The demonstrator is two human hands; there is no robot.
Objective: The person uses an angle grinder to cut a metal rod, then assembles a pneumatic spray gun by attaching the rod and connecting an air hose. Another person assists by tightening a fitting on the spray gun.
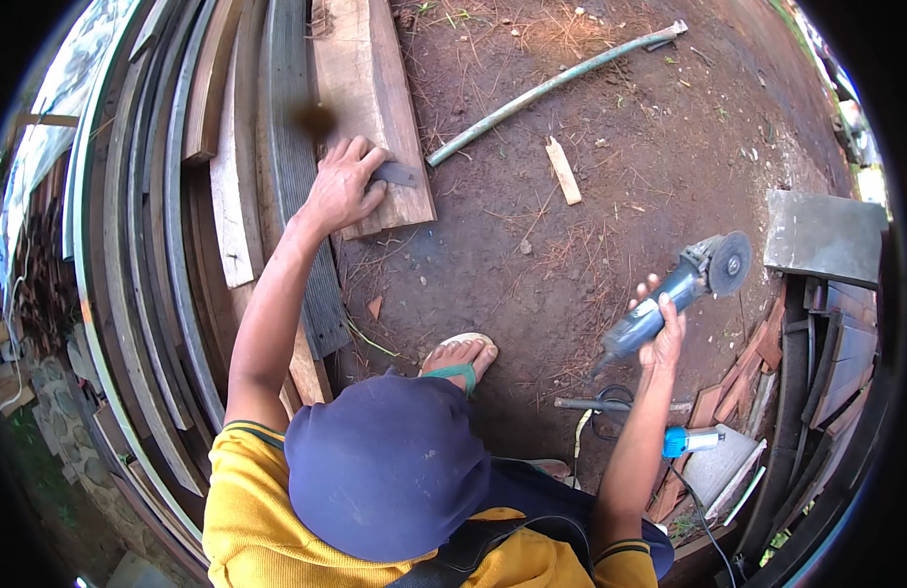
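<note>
Left hand is pinning a strip while right is gripping a grinder

Taking the person's cap point(385, 470) as the clock's centre, I'm seeing the left hand point(348, 184) reaching to 12 o'clock. Its bent fingers and thumb are gripping one end of a dark, flat strip point(399, 174), which is lying across the near end of a plank point(373, 78). At 2 o'clock the right hand point(659, 328) is wrapping round the body of a grinder point(638, 318), holding it well apart from the plank, its disc point(730, 264) pointing away from the person. A pipe point(561, 90) is lying at 1 o'clock on the dirt point(493, 245), an offcut point(563, 171) resting near it. Stacked timber point(184, 245) is filling 10 to 11 o'clock, and a blue tool point(691, 441) is resting at 3 o'clock.
</note>
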